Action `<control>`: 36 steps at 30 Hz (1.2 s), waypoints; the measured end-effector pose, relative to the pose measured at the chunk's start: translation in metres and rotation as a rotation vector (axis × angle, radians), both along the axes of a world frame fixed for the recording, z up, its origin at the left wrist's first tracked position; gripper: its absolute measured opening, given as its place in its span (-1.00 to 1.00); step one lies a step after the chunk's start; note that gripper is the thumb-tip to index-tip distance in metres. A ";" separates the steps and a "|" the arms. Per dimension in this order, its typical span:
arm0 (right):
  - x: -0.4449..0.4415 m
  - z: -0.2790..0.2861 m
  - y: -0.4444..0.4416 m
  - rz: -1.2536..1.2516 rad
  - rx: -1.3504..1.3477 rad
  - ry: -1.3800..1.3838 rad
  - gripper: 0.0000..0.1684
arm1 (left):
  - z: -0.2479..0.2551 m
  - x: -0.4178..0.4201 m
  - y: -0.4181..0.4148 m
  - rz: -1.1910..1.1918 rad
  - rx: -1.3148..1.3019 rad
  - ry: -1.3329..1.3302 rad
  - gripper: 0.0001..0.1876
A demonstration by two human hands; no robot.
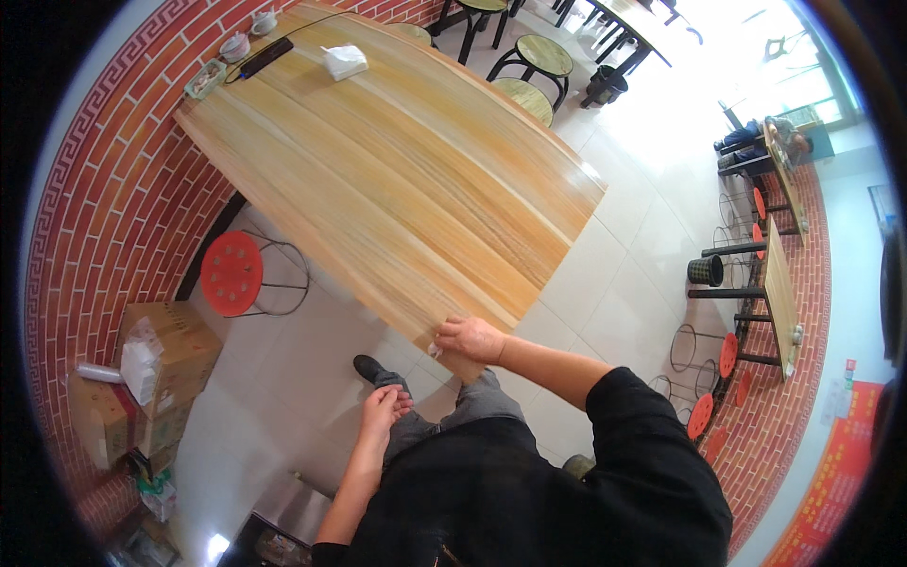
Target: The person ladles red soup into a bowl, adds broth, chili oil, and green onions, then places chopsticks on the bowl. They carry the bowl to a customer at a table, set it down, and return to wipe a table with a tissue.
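Observation:
My right hand [473,340] presses down on the near corner of a wooden table [397,184]. Under its fingers is a crumpled white tissue or cloth [434,350], mostly covered by the hand. My left hand [386,407] hangs in front of my body, below the table's edge, its fingers loosely bent and nothing visible in it. At the table's far end lie a stack of white paper napkins [346,62] and a black power strip or similar device [267,58] with a cable. Beside them, along the wall, are a clear box [205,79] and two small lidded pots [235,47].
A red stool [232,273] stands left of the table, with cardboard boxes [170,347] against the brick wall [134,177]. Round wood-topped stools [544,55] line the far side. On the right are more tables [779,298], a black bin [705,270] and a seated person [783,138].

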State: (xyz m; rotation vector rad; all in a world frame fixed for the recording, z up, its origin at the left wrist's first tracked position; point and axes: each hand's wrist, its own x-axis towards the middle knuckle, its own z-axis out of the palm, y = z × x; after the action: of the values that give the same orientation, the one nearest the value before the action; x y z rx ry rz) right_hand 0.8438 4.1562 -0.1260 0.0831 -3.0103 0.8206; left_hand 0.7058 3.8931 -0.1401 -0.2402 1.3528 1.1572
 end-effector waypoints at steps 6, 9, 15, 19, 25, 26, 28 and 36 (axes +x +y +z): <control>0.082 0.000 0.050 -0.505 -0.336 0.102 -0.90 | -0.016 0.093 0.056 0.204 -0.002 -0.130 -0.73; 0.085 -0.010 0.148 -1.031 -0.725 0.278 -0.87 | -0.016 0.124 0.071 0.263 -0.021 -0.188 -0.75; 0.111 -0.011 0.316 -1.260 -0.361 0.208 -0.79 | -0.020 0.147 0.083 0.431 -0.045 -0.219 -0.73; 0.107 -0.036 0.305 -1.221 0.137 0.222 -0.78 | -0.023 0.150 0.082 0.513 -0.059 -0.231 -0.68; 0.079 -0.030 0.193 -1.060 0.128 0.305 -0.87 | -0.025 0.152 0.083 0.549 -0.018 -0.243 -0.61; 0.074 -0.032 0.168 -1.045 0.099 0.272 -0.88 | -0.023 0.154 0.083 0.546 0.005 -0.244 -0.60; 0.062 -0.035 0.116 -0.972 0.049 0.225 -0.90 | -0.022 0.154 0.080 0.555 0.051 -0.268 -0.58; 0.050 -0.017 -0.078 -0.472 -0.077 -0.002 -0.78 | -0.021 0.143 0.030 0.583 0.083 -0.266 -0.55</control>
State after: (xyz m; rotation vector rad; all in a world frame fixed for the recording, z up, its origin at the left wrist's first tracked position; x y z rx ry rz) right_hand 0.8933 4.0780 -0.1426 -0.6016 -2.8055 0.8719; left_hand 0.8484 3.9230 -0.1606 -0.7370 1.0196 1.5930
